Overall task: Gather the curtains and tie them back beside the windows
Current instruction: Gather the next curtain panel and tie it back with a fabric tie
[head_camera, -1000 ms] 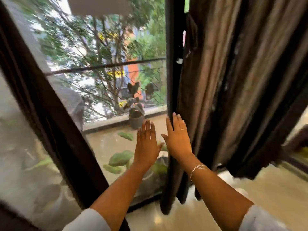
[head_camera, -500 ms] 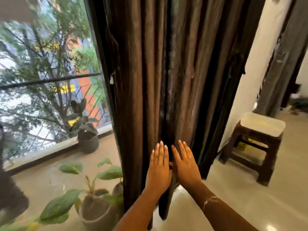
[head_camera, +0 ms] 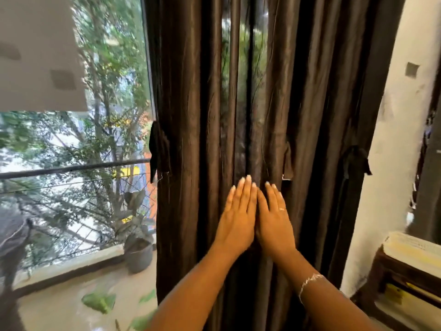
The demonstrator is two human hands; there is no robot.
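Brown curtains (head_camera: 191, 139), floor-length, bunched in upright folds across the middle, with a narrow slit between two folds showing green leaves. To the left, a window (head_camera: 71, 187), with a railing and trees beyond the glass. To the right, a white wall (head_camera: 393, 115). Low against it, a dark wooden stool (head_camera: 405, 278) with a pale top. Outside, near the curtains' left edge, a potted plant (head_camera: 139, 252). Dark tie-back (head_camera: 159, 151) hanging loose at the left edge, second tie-back (head_camera: 355, 161) at the right edge. Left grip (head_camera: 238, 216) and right grip (head_camera: 274, 220) laid flat on the folds just below the slit, side by side and touching, fingers straight and pointing up, nothing held in either. Thin bracelet (head_camera: 310, 280) on the right wrist, ring (head_camera: 281, 209) on a right finger.
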